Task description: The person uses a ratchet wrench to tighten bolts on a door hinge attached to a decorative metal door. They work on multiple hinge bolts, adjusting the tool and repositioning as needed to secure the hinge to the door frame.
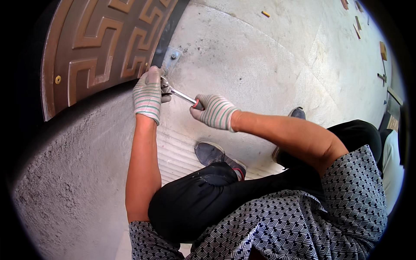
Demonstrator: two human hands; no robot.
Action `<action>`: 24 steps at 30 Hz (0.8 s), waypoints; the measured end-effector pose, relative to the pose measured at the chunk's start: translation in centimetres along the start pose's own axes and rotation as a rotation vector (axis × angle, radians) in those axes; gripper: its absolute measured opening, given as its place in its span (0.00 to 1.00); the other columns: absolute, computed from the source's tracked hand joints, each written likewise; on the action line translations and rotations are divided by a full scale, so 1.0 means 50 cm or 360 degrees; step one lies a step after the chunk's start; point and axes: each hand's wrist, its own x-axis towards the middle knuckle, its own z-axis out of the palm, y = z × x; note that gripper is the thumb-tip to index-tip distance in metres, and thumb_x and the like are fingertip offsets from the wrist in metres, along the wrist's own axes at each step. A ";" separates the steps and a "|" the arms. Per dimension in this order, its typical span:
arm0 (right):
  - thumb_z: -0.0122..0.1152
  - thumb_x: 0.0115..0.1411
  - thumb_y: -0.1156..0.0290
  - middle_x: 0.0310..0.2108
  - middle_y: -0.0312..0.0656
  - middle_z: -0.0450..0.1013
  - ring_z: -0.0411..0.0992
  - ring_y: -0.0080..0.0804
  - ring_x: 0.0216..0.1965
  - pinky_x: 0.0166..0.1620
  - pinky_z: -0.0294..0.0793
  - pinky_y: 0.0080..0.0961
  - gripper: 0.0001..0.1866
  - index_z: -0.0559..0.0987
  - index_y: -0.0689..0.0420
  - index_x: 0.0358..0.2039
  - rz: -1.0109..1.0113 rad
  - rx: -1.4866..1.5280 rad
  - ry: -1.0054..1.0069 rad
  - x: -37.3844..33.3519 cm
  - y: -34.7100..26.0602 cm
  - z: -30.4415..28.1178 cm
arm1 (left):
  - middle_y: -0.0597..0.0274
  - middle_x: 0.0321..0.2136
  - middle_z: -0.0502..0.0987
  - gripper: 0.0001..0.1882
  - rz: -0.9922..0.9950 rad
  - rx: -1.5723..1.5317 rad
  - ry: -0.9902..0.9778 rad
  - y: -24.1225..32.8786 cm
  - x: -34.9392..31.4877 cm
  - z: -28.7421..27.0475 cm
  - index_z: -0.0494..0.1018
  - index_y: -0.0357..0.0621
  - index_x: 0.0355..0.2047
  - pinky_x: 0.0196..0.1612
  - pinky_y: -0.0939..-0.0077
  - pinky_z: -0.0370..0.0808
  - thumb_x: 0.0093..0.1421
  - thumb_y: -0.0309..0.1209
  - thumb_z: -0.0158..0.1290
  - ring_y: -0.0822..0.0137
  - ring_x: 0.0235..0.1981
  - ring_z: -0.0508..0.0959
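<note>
In a striped knit glove, my right hand (214, 112) is wrapped round the red-and-black handle of a wrench (183, 96). Its silver shaft slants up and left to my left hand (147, 95), gloved the same way. The fingers of my left hand are closed about the wrench's head, by the lower corner of a brown door (99, 47) with raised geometric patterns. Part of the head is hidden by that glove. Just beyond my left fingertips, a metal plate (171, 60) with a bolt lies on the floor beside the door's edge.
A rough concrete surface (78, 160) runs under the door on the left. My shoes (209, 153) stand on ridged and smooth concrete floor (260, 65). A small orange-yellow piece (265, 14) lies far off, and scraps (357, 27) and a dark tool (382, 77) are at far right.
</note>
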 end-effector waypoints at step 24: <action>0.58 0.64 0.49 0.31 0.55 0.80 0.80 0.52 0.36 0.42 0.78 0.39 0.22 0.83 0.57 0.38 0.0239 -0.0159 -0.0125 0.002 -0.037 -0.031 | 0.60 0.26 0.83 0.37 0.0110 -0.0035 0.0083 -0.005 0.007 0.006 0.80 0.38 0.42 0.19 0.80 0.75 0.74 0.59 0.35 0.72 0.17 0.79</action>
